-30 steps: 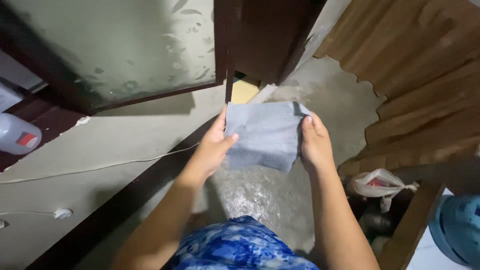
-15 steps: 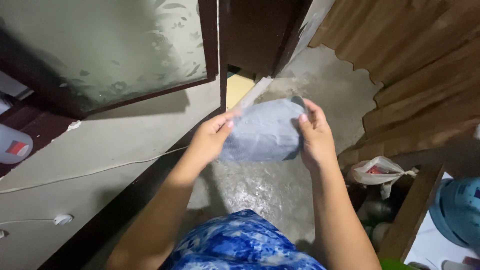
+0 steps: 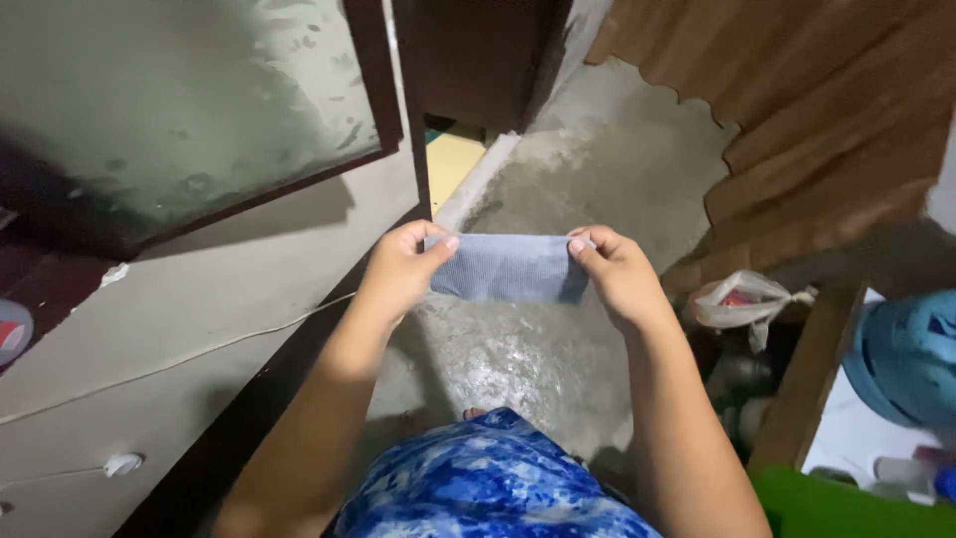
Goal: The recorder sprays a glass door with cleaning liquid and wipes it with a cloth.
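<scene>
A small grey-blue ribbed cloth (image 3: 508, 268) is stretched between my two hands at chest height, folded into a narrow band. My left hand (image 3: 398, 269) pinches its left top corner with thumb and fingers. My right hand (image 3: 612, 274) pinches the right top corner. The cloth hangs over a bare concrete floor (image 3: 597, 179). My blue patterned garment (image 3: 478, 483) fills the bottom of the view.
A frosted glass panel in a dark frame (image 3: 189, 110) and a grey wall with a white cable (image 3: 179, 359) stand at left. Corrugated brown sheeting (image 3: 817, 110) stands at right, with a tied plastic bag (image 3: 742, 299), a blue container (image 3: 906, 354) and a green object (image 3: 846, 503) below it.
The cloth went from an open square to a folded narrow band. Both hands kept hold of its top corners, and the view shifted slightly.
</scene>
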